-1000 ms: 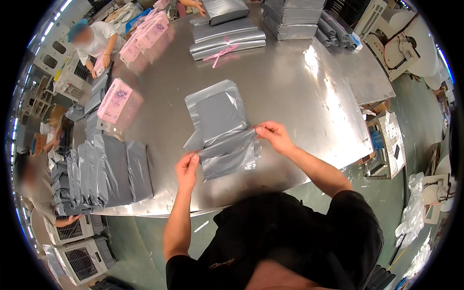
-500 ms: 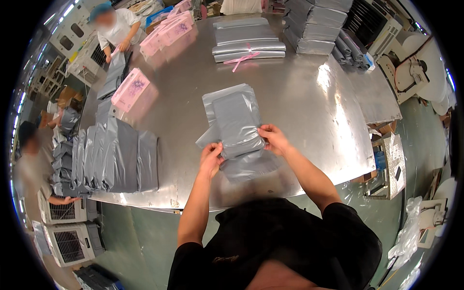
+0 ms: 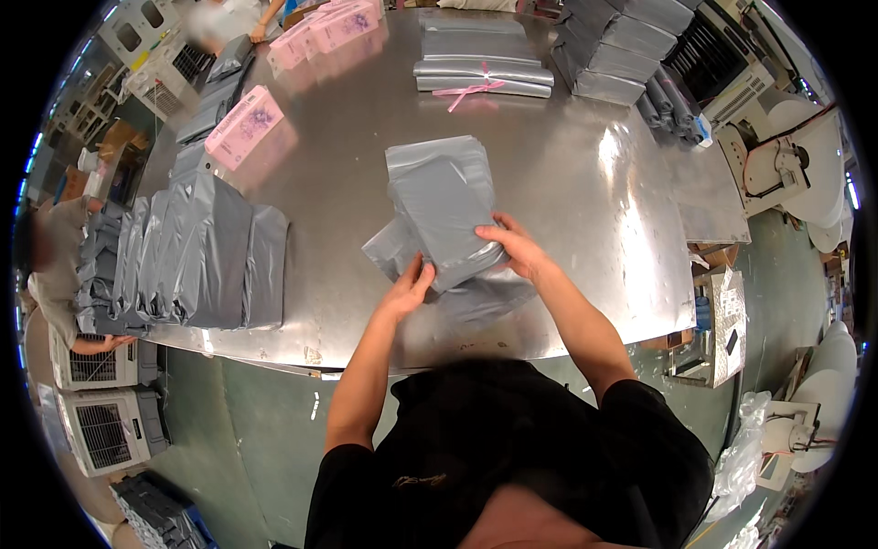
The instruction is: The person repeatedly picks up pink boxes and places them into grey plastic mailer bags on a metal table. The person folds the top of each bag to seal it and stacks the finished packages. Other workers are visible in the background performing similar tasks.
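Observation:
In front of me a stack of grey plastic bags (image 3: 444, 197) lies on the metal table (image 3: 343, 247), its sheets slightly fanned at the far end and the left side. My left hand (image 3: 409, 285) grips the near left corner, thumb on top and fingers partly hidden under it. On the right edge, my right hand (image 3: 514, 245) has its thumb on the top face and its fingers around the side. A loose grey bag (image 3: 485, 299) spreads under the near end of the stack, toward the table's front edge.
Folded grey bag bundles (image 3: 206, 252) stand at the left. A pink box (image 3: 244, 128) lies beyond them. Rolled bags tied with a pink ribbon (image 3: 483, 80) lie at the back, beside a tall grey pile (image 3: 622, 55). Two co-workers are along the left side.
Both hands have shifted their hold: my right thumb now lies over the top face of the stack. The top bags look flatter and turned a little. The whole view has shifted slightly.

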A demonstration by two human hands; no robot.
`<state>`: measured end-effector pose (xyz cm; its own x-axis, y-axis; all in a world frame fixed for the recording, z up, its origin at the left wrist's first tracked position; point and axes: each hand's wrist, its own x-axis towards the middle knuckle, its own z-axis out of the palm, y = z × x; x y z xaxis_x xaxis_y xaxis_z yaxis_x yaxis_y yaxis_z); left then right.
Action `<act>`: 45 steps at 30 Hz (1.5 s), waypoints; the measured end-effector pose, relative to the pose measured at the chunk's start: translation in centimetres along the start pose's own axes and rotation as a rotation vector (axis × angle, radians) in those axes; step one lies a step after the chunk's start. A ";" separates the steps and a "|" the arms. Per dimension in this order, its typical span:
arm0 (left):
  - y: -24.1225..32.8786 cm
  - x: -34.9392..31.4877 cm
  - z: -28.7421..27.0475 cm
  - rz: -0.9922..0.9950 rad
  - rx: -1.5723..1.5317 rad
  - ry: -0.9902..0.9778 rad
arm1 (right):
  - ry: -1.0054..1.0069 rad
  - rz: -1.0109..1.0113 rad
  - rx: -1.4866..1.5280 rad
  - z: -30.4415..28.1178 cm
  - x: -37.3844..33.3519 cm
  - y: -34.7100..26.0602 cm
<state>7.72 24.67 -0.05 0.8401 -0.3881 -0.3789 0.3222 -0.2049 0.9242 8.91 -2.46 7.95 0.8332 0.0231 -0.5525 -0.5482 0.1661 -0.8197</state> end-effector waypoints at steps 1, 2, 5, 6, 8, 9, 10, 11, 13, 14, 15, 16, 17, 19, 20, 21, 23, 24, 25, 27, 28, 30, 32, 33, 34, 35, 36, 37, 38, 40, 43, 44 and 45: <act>0.7 -0.6 0.2 0.054 0.132 -0.024 | 0.015 -0.130 -0.052 -1.0 0.5 0.2; 1.3 -1.3 0.5 0.013 0.127 -0.161 | 0.029 -0.259 -0.105 -2.1 0.8 0.4; -2.0 -1.1 0.3 0.433 0.580 -0.204 | 0.168 -0.522 0.188 -2.5 -2.0 -3.6; -1.9 -1.7 0.9 0.484 0.664 -0.171 | 0.179 -0.532 0.211 -2.0 -3.9 -5.3; -0.7 -3.1 1.5 0.583 0.800 -0.146 | 0.205 -0.567 0.259 -1.0 -7.4 -8.4; -0.3 -3.9 1.8 0.636 0.867 -0.134 | 0.105 -0.453 0.378 -1.5 -7.8 -7.9; -0.1 -4.1 1.8 0.667 0.873 -0.108 | 0.000 -0.349 0.487 -2.2 -7.6 -7.5; -0.2 -4.6 1.6 0.699 0.879 -0.081 | -0.108 -0.241 0.592 -2.9 -7.6 -7.3; 0.4 -4.8 1.7 0.722 0.780 -0.001 | -0.286 -0.087 0.686 -0.8 -8.2 -6.8; 1.2 -5.1 1.7 0.710 0.677 0.042 | -0.281 -0.058 0.661 0.1 -8.3 -6.3; 2.3 -5.7 1.6 0.691 0.575 0.087 | -0.279 -0.024 0.636 1.2 -8.2 -5.6; 5.1 -6.8 2.1 0.620 0.281 0.164 | -0.279 0.019 0.613 2.1 -8.1 -5.1; 8.0 -8.0 2.5 0.686 0.185 0.236 | -0.324 0.039 0.628 2.8 -8.3 -4.7; 13.5 -9.4 2.5 0.815 -0.001 0.378 | -0.387 0.071 0.662 4.4 -9.2 -4.5; 15.3 -9.8 2.3 0.850 0.053 0.414 | -0.412 0.085 0.674 5.2 -9.6 -4.5; 16.7 -10.2 2.0 0.883 0.105 0.450 | -0.409 0.095 0.683 6.2 -10.3 -4.8; 17.7 -10.1 1.6 0.914 0.191 0.486 | -0.424 0.120 0.698 7.4 -11.2 -4.8; 18.0 -10.1 1.5 0.913 0.223 0.481 | -0.439 0.134 0.707 7.8 -11.5 -4.7; 18.1 -10.1 1.4 0.912 0.255 0.475 | -0.453 0.149 0.717 8.0 -11.6 -4.5; 17.7 -9.9 1.4 0.919 0.249 0.518 | -0.504 0.177 0.722 7.9 -11.2 -3.8; 17.5 -9.8 1.4 0.922 0.247 0.538 | -0.528 0.191 0.726 7.8 -11.0 -3.4; 17.2 -9.8 1.3 0.938 0.226 0.556 | -0.519 0.210 0.704 8.1 -11.0 -2.9; 16.6 -9.8 1.2 0.932 0.187 0.584 | -0.497 0.221 0.669 8.2 -10.9 -2.3; 16.3 -9.9 1.3 0.917 0.161 0.603 | -0.481 0.225 0.647 8.1 -10.7 -1.9; 15.7 -9.9 0.9 0.900 0.146 0.630 | -0.479 0.231 0.628 8.3 -10.4 -1.4; 14.6 -10.0 0.6 0.824 0.011 0.629 | -0.469 0.231 0.583 8.4 -10.1 -1.2; 12.9 -9.9 0.3 0.749 -0.126 0.628 | -0.459 0.230 0.537 8.5 -9.8 -1.1; 11.2 -10.0 -0.1 0.681 -0.267 0.625 | -0.448 0.223 0.489 8.7 -9.4 -1.2; 9.3 -10.8 -0.8 0.606 -0.313 0.646 | -0.411 0.228 0.426 9.2 -9.2 -1.6; 4.7 -11.7 -1.4 0.457 -0.414 0.835 | -0.283 0.001 0.109 11.6 -9.2 -2.2; -3.5 -14.1 -1.6 0.241 -0.667 0.902 | -0.209 -0.294 -0.356 16.1 -7.4 -2.5; -5.3 -15.5 -1.2 0.201 -0.680 0.928 | -0.199 -0.375 -0.506 17.8 -6.8 -2.2; -6.7 -16.6 -0.9 0.162 -0.689 0.944 | -0.170 -0.556 -0.688 19.5 -5.2 -0.3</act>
<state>-7.95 33.27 0.08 0.7896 0.5127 -0.3372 0.1065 0.4266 0.8981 6.19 16.64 14.05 0.9608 0.2698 -0.0641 0.0603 -0.4291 -0.9012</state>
